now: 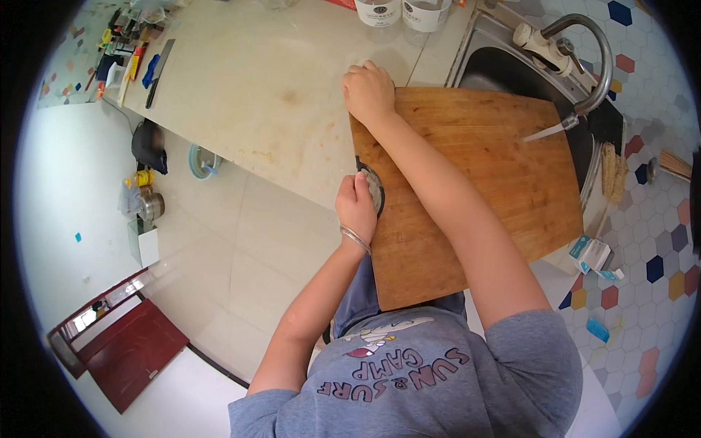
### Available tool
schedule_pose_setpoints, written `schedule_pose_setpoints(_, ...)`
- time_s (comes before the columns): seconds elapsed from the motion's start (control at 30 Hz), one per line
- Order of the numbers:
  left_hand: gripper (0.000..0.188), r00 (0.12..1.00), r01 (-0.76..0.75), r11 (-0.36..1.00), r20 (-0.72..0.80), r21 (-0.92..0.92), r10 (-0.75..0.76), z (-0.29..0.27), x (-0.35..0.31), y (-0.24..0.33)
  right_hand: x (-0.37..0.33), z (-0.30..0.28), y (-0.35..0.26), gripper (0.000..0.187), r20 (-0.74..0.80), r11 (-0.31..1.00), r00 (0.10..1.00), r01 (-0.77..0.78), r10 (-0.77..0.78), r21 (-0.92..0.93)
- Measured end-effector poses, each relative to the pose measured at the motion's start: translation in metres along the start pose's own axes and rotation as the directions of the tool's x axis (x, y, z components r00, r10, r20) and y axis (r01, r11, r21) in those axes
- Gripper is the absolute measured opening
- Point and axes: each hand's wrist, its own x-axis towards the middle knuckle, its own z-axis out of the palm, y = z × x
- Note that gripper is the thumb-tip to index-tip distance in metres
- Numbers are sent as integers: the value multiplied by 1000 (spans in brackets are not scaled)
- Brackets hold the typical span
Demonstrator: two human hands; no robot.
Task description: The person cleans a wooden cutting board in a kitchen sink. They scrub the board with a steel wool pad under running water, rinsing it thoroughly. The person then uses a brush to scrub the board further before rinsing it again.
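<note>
A large wooden cutting board (489, 168) lies slanted across the sink's near side and the counter's edge, its near end close to my body. My left hand (355, 208) is closed on the dark-rimmed handle opening (372, 188) in the board's left edge, with a bangle on that wrist. My right arm reaches across the board, and my right hand (369, 91) is closed over its far left corner; its fingertips are partly hidden. From the curved faucet (602, 66) a stream of water (544, 133) comes down over the right part of the board.
The steel sink (504, 62) lies partly under the board. Two clear labelled jars (423, 18) stand at the counter's back. A knife (159, 73) and other small items lie on the counter's far left. A small carton (590, 253) sits at right, below a loofah-like scrubber (613, 174).
</note>
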Motion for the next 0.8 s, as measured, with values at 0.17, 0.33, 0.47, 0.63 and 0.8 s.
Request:
schedule_pose_setpoints(0.17,35,999,45,998,-3,-47,-45,-5,-4,3,-37,-16,-1,12,-13,992,1000,-4,6,127)
schedule_pose_setpoints(0.33,35,997,73,996,38,-43,-72,-3,-6,8,-15,-5,12,9,-40,996,998,-37,40,83)
schedule_pose_setpoints(0.47,33,995,97,984,3,-152,-97,-2,-5,2,-78,-43,47,6,-150,978,987,85,-57,192)
schedule_pose_setpoints(0.63,31,975,212,932,126,-294,-182,-7,-6,22,-170,-130,260,13,-157,863,897,-440,412,-249)
schedule_pose_setpoints(0.8,31,972,233,936,93,-262,-216,-9,-6,24,-177,-140,217,14,-52,762,796,-593,602,-261)
